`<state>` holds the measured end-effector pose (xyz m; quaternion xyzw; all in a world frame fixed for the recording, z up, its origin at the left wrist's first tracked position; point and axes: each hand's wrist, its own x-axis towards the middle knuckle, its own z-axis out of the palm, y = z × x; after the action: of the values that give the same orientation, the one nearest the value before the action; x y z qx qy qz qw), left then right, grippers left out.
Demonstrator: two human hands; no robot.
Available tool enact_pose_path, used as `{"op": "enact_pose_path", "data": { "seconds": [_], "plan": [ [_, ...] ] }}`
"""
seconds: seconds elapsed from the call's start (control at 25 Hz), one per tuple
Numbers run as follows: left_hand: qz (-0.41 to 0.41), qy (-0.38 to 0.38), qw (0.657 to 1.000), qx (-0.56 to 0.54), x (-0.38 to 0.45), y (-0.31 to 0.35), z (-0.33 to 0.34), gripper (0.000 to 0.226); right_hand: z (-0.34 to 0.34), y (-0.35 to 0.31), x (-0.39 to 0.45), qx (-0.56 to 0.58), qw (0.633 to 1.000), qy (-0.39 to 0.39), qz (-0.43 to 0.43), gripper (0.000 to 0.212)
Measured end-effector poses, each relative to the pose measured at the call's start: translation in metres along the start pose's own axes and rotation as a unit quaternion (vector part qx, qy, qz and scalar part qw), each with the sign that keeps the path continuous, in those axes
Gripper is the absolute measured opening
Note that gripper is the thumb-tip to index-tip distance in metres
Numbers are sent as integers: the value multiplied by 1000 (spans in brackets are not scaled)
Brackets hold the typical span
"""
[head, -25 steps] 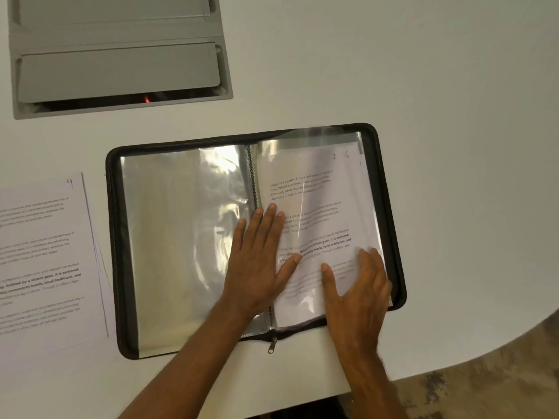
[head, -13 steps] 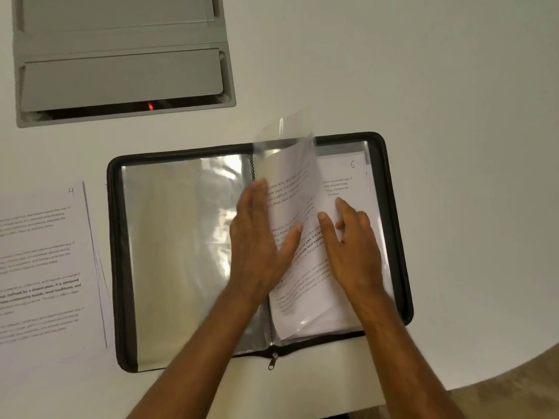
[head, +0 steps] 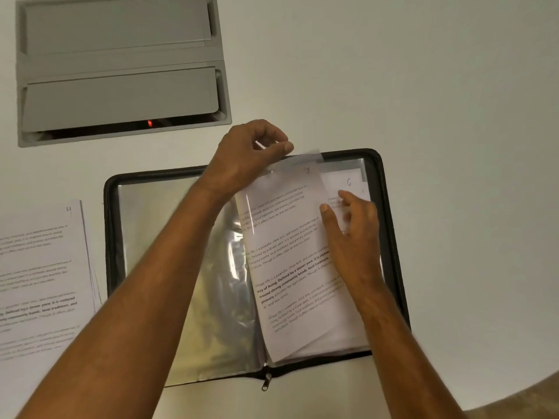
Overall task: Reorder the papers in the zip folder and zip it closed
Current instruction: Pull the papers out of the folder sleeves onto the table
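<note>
The top edge of a clear sleeve (head: 302, 160) is pinched between the thumb and curled fingers of the left hand (head: 248, 155), above the upper border of the zip folder (head: 393, 237). A printed sheet (head: 287, 252) is contained in this sleeve and is held tilted, with its top raised off the folder. The right hand (head: 351, 234) is placed at the sheet's right edge; its thumb lies on the face of the sheet, and its fingers, partly curled, are tucked behind that edge against the pages beneath. Whether the edge is actually pinched cannot be determined.

Beneath the raised sheet, a page marked 6 (head: 348, 181) is seen inside the folder's right half. The folder lies open and flat on the white table (head: 453, 116), with empty glossy sleeves (head: 169, 237) in its left half. A zipper pull (head: 266, 382) hangs at the folder's lower edge, by the spine.

A stack of loose papers (head: 42, 267), the top one marked 4, is placed to the left of the folder. A grey recessed panel (head: 121, 68) is set into the table beyond the folder's upper left corner.
</note>
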<state>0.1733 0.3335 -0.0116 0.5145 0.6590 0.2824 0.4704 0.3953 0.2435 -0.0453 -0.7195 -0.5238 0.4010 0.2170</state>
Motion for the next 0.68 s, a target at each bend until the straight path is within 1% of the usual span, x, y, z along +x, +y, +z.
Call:
{"op": "enact_pose_path", "data": {
  "seconds": [0.08,0.12,0.16,0.24,0.32,0.48,0.6,0.68],
  "plan": [
    [3,-2,996,86,3,1,-1,28,0,-4,15,18,999,-26,9,58],
    [6,-8,993,114,4,2,-2,30,-3,-5,21,33,998,-49,21,56],
    [9,-17,991,134,4,3,-2,31,-6,-6,25,48,996,-74,33,51],
    [19,-31,987,157,4,4,-3,30,-14,-2,29,73,991,-101,43,33],
    [10,-34,988,152,5,4,-3,23,-25,2,28,96,990,-94,44,20],
    [-18,-54,992,113,9,-3,7,20,-46,8,23,126,990,-29,51,14],
    [-23,-49,997,59,12,-7,23,20,-53,9,16,155,985,-25,67,13],
    [-20,-58,997,51,13,-9,32,19,-56,11,11,156,985,-17,75,15]
  ]
}}
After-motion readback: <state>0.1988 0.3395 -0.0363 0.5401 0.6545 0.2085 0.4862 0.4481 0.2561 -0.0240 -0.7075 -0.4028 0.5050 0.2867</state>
